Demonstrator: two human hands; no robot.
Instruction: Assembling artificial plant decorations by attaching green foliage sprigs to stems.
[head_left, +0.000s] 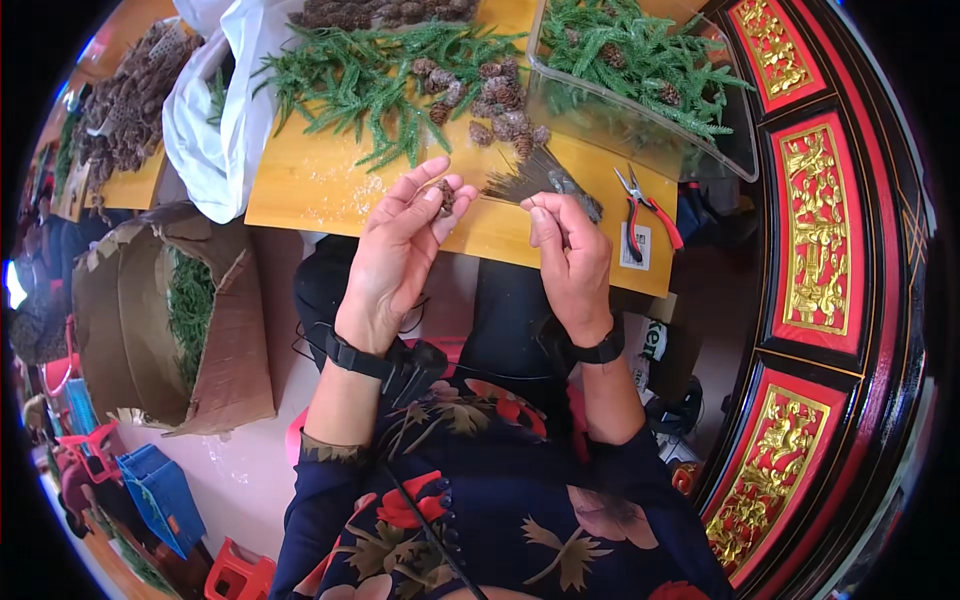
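My left hand (400, 230) is raised over the table's front edge, a small brown pine cone (447, 197) held between its thumb and fingers. To its right, my right hand (572, 250) is closed in a pinch, with what looks like a thin wire at its fingertips, running toward the cone. Just behind that hand lies a fanned bundle of thin dark wires (540, 178). Pliers (640, 205) with red and black handles rest to the right. Several pine cones (505, 98) are heaped farther back, beside loose green artificial pine sprigs (370, 75).
A clear plastic bin (640, 105) of green sprigs stands at the back right. A white plastic bag (215, 130) hangs at the table's left. On the floor at left is an open cardboard box (225, 340) with greenery inside. Red-and-gold carved panels (815, 230) line the right.
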